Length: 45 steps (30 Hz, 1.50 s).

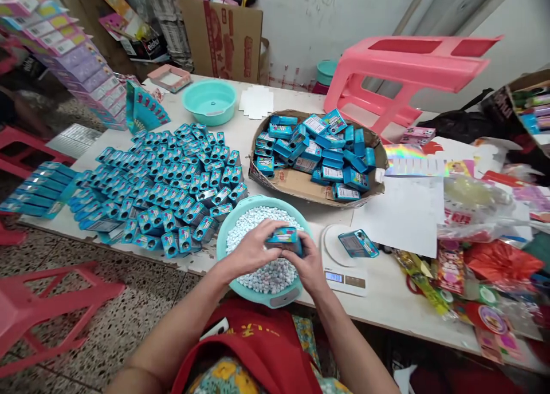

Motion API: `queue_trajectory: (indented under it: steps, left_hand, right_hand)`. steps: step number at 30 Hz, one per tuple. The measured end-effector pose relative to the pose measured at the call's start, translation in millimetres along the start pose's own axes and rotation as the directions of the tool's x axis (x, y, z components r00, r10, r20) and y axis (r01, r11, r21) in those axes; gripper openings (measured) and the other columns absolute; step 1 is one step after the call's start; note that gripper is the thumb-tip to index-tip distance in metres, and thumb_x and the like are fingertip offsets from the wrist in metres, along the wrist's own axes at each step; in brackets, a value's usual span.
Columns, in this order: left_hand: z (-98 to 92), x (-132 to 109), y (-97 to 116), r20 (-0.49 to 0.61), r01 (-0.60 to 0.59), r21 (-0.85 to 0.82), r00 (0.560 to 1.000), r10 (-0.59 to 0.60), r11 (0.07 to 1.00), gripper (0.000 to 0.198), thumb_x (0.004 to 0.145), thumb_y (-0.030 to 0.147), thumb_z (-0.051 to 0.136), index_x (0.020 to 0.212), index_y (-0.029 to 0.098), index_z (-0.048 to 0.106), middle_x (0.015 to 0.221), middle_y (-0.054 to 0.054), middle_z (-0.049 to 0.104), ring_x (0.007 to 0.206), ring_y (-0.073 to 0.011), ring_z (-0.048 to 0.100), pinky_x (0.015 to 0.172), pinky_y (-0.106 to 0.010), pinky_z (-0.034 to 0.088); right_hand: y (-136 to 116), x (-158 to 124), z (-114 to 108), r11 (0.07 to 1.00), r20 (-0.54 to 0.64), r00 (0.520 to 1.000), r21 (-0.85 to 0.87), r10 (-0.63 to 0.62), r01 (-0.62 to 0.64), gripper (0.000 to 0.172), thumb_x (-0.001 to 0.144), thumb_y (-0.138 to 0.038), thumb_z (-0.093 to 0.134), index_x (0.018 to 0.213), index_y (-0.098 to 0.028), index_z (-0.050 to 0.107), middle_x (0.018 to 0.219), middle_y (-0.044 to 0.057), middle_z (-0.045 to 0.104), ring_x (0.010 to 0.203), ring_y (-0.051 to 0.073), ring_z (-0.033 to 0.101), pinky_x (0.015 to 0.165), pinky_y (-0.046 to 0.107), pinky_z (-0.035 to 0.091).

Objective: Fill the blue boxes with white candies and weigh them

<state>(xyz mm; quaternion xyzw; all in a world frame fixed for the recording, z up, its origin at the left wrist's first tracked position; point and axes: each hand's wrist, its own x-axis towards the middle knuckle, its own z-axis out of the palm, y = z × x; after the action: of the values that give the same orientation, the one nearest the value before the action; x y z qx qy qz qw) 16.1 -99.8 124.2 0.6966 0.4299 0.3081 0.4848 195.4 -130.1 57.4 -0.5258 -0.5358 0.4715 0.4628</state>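
Note:
Between my two hands is a small blue printed box [283, 237], held over a turquoise basin [224, 233]. Small pale pellets [267, 276] fill much of the basin. My left hand [251, 245] grips the box's left side, its fingers wrapped round it. On the other side my right hand [310, 262] closes on the box with fingers and thumb. Just right of the basin is a white digital scale [341, 276] with a lit display. One more blue box [358, 244] rests tilted on its round plate.
Many blue boxes with round holes [172, 182] stand packed on the left of the table. Behind the basin, a cut-down carton [292, 182] holds more boxes. A second turquoise basin [210, 99] and an overturned pink stool [404, 67] are farther back. Wrappers and bags [472, 256] clutter the right.

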Motion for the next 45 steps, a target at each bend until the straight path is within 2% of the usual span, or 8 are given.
queue_trajectory:
  steps: [4,7,11,14,20,30,37,45]
  left_hand:
    - [-47.9,-50.6,6.0,-0.208,0.26,0.306,0.957,-0.202,0.916,0.047,0.074,0.046,0.062,0.117,0.025,0.057,0.114,-0.005,0.062,0.102,-0.0246,0.058,0.087,-0.035,0.045]
    - [-88.4,-96.0,-31.6,-0.408,0.627,0.458,0.778,-0.478,0.629,0.058,0.063,0.062,0.064,0.11,0.029,0.059,0.096,-0.001,0.067,0.082,-0.0275,0.063,0.07,-0.037,0.047]
    - [-97.5,-124.4,-98.7,-0.496,0.791,0.525,0.585,-0.642,0.314,0.063,0.061,0.061,0.063,0.113,0.025,0.056,0.089,-0.005,0.068,0.074,-0.0306,0.063,0.062,-0.038,0.046]
    - [-66.2,-124.0,-135.9,-0.556,0.745,0.555,0.663,-0.502,0.369,0.061,0.073,0.059,0.051,0.119,0.018,0.054,0.108,-0.014,0.062,0.089,-0.0353,0.061,0.061,-0.04,0.047]
    - [-26.5,-125.1,-168.9,-0.656,0.597,0.639,0.752,-0.062,0.486,0.054,0.084,0.047,0.046,0.124,0.012,0.053,0.113,-0.021,0.052,0.112,-0.0391,0.047,0.085,-0.051,0.044]
    - [-45.9,-67.3,-102.7,-0.757,0.531,0.338,0.644,-0.111,0.777,0.047,0.08,0.049,0.054,0.116,0.019,0.056,0.113,-0.011,0.054,0.103,-0.0272,0.055,0.084,-0.04,0.05]
    - [0.5,-8.0,-101.5,-0.187,0.243,0.441,0.966,-0.177,0.864,0.036,0.086,0.045,0.046,0.107,0.019,0.059,0.108,-0.009,0.06,0.1,-0.0235,0.055,0.091,-0.039,0.044]
    - [65.7,4.5,-122.2,-0.06,0.187,0.581,0.98,-0.188,0.792,0.028,0.087,0.044,0.043,0.086,0.021,0.059,0.09,-0.008,0.06,0.093,-0.0247,0.055,0.079,-0.035,0.041]
  right_hand:
    - [-5.7,0.3,4.3,0.991,-0.039,0.99,-0.026,-0.134,0.134,0.054,0.08,-0.047,0.06,0.127,-0.025,0.046,0.13,0.01,0.048,0.119,0.025,0.047,0.098,0.043,0.041]
    - [4.2,-3.6,-40.0,0.986,-0.323,0.94,-0.157,-0.109,0.06,0.042,0.082,-0.043,0.059,0.118,-0.021,0.053,0.118,0.01,0.055,0.108,0.022,0.053,0.095,0.04,0.043]
    - [23.3,-12.5,-122.9,0.951,-0.765,0.639,-0.252,-0.082,-0.179,0.044,0.087,-0.046,0.05,0.116,-0.014,0.053,0.111,0.012,0.056,0.101,0.019,0.053,0.091,0.035,0.042]
    - [43.7,-16.9,-164.0,0.934,-0.828,0.556,-0.249,-0.069,-0.255,0.051,0.086,-0.049,0.049,0.119,-0.011,0.049,0.118,0.015,0.051,0.107,0.021,0.05,0.092,0.037,0.041]
    - [92.7,-18.4,-176.0,0.916,-0.761,0.647,-0.227,0.044,-0.33,0.064,0.07,-0.051,0.065,0.121,-0.017,0.049,0.124,0.014,0.051,0.113,0.026,0.047,0.094,0.043,0.039]
    - [107.2,6.3,-177.6,0.938,-0.705,0.703,-0.17,0.097,-0.3,0.052,0.058,-0.045,0.074,0.098,-0.015,0.061,0.092,0.007,0.065,0.088,0.022,0.057,0.087,0.041,0.043]
    - [58.0,4.2,-141.2,0.974,-0.563,0.824,-0.142,0.066,-0.175,0.048,0.061,-0.044,0.076,0.098,-0.016,0.061,0.09,0.005,0.067,0.081,0.021,0.061,0.077,0.038,0.049]
    - [-1.9,-0.7,-70.2,0.967,-0.281,0.957,-0.256,-0.07,-0.005,0.035,0.071,-0.039,0.073,0.099,-0.02,0.061,0.094,0.003,0.064,0.089,0.021,0.059,0.082,0.036,0.046]
